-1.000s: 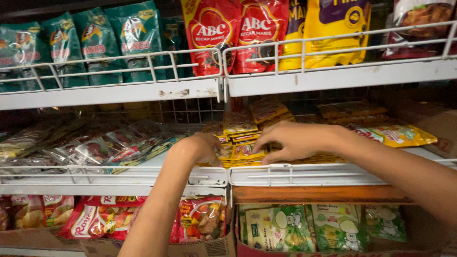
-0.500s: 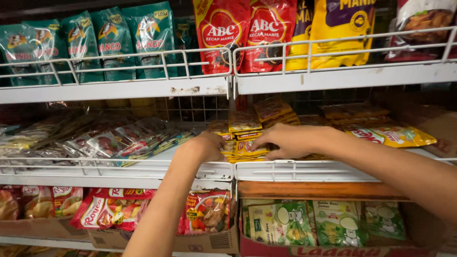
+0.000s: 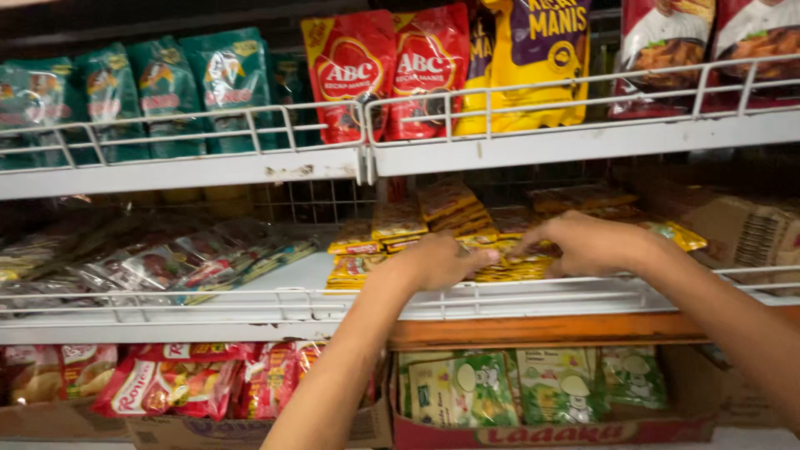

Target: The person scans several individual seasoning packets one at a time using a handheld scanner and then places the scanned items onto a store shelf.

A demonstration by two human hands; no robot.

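Yellow sachets (image 3: 508, 265) lie in flat, overlapping stacks on the middle shelf, just behind the white wire rail (image 3: 533, 292), and you've got both hands on them: your left hand (image 3: 442, 262) curls down over the front of the pile and your right hand (image 3: 587, 243) lies spread across the packets just beside it, fingertips nearly meeting. How tightly either hand grips, I cannot tell, since the palms hide it. That rail holds the stacks from sliding off, while red pouches (image 3: 387, 71) above stand upright against their own guard.
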